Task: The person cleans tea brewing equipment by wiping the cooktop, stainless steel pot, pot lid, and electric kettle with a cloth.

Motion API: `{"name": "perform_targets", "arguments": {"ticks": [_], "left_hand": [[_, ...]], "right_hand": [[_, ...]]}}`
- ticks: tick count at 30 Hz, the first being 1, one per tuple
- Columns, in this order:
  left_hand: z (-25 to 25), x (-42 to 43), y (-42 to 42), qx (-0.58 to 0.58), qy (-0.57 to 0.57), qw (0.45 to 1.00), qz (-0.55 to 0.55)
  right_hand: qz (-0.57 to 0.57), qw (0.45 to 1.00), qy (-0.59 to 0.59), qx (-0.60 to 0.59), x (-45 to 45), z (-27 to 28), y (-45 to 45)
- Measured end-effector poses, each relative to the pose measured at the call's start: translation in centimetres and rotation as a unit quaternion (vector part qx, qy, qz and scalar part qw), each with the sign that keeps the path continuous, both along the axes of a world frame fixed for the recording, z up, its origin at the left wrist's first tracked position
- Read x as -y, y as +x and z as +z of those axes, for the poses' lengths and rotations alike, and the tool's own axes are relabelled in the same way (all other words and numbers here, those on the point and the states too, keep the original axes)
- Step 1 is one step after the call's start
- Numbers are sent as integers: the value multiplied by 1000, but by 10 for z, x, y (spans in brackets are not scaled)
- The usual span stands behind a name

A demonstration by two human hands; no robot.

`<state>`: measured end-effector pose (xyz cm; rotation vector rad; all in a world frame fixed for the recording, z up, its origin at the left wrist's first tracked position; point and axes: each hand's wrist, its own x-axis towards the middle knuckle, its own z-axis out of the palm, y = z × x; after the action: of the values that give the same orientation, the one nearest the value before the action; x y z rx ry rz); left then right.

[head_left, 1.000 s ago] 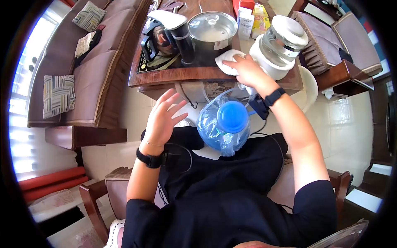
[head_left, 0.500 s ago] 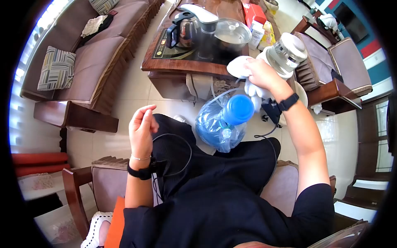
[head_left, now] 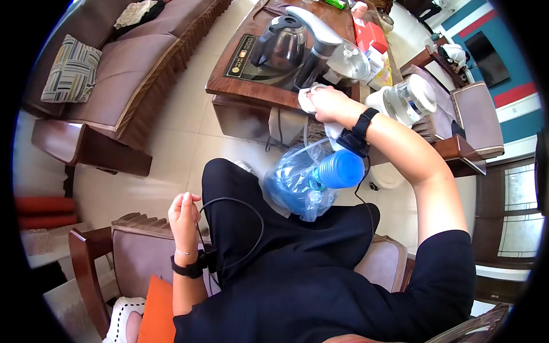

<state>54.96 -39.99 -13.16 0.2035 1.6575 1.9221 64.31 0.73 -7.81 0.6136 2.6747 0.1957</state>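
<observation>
My right hand [head_left: 330,106] is closed on a white cloth [head_left: 307,100], pressing it at the front edge of the dark wooden table [head_left: 229,88]. More of the cloth hangs below the hand. Just behind it rises the dark stem of a grey-topped water dispenser [head_left: 320,31], with a kettle [head_left: 286,43] to its left on a black panel. Above my left thigh, my left hand [head_left: 184,217] is raised with its fingers curled together and nothing visible in them. Between my knees stands a blue water bottle [head_left: 340,168] wrapped in clear plastic, with a tube running from it.
A lidded glass pot [head_left: 349,62], a red box [head_left: 370,38] and a white box [head_left: 374,66] stand on the table. Right of my hand is a glass jar with a white lid [head_left: 413,97]. A long sofa [head_left: 134,74] lines the left. Cables hang from both wrists.
My right hand has moved left with the cloth, from beside the glass jar to the table's front edge near the dispenser. My left hand has dropped slightly, and the view has shifted.
</observation>
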Motion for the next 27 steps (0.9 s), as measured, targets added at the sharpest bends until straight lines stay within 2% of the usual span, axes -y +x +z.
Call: {"name": "perform_targets", "arguments": {"ticks": [4, 5, 7, 8, 10, 12, 13, 14, 15, 16, 18, 22, 23, 24, 26, 27], "left_hand": [[-5, -20, 3, 3, 4, 999, -51], [-3, -25, 5, -16, 5, 998, -69], [-1, -29, 8, -44, 13, 995, -90], [-1, -28, 11, -44, 17, 995, -90], [1, -25, 13, -76, 1, 992, -105], [-2, -18, 17, -98, -30, 989, -111], [-3, -17, 21, -212, -61, 966, -132], [-3, -15, 24, -325, -89, 929, -152], [-1, -10, 23, -409, -181, 864, -230], [-8, -6, 26, -516, -189, 798, -249], [-15, 2, 39, -613, -263, 689, -282], [-49, 7, 34, -696, -220, 623, -281], [-40, 4, 42, -693, -185, 639, -278], [-36, 8, 45, -702, -174, 630, -285], [-31, 24, 50, -483, -185, 779, -356], [-17, 34, 54, -394, -157, 813, -399]], "right_hand": [[48, 998, -46, 20, 1, 0, -5], [91, 993, -72, -14, 3, 6, -3], [212, 963, -147, -78, -2, 9, -1], [213, 963, -143, -77, 2, 15, 0], [273, 920, -257, -114, 11, 28, 1], [240, 921, -282, -124, 14, 59, 10], [222, 934, -239, -147, 23, 85, 22], [283, 912, -196, -222, 19, 97, 36], [272, 922, -96, -257, 22, 114, 57], [234, 926, -115, -273, 27, 138, 76], [196, 934, 4, -300, 57, 189, 118], [105, 908, 75, -399, 100, 235, 198], [80, 902, 73, -417, 103, 241, 221], [52, 895, 73, -436, 110, 244, 242], [8, 882, 77, -465, 127, 244, 278], [-23, 872, 58, -485, 133, 240, 297]]}}
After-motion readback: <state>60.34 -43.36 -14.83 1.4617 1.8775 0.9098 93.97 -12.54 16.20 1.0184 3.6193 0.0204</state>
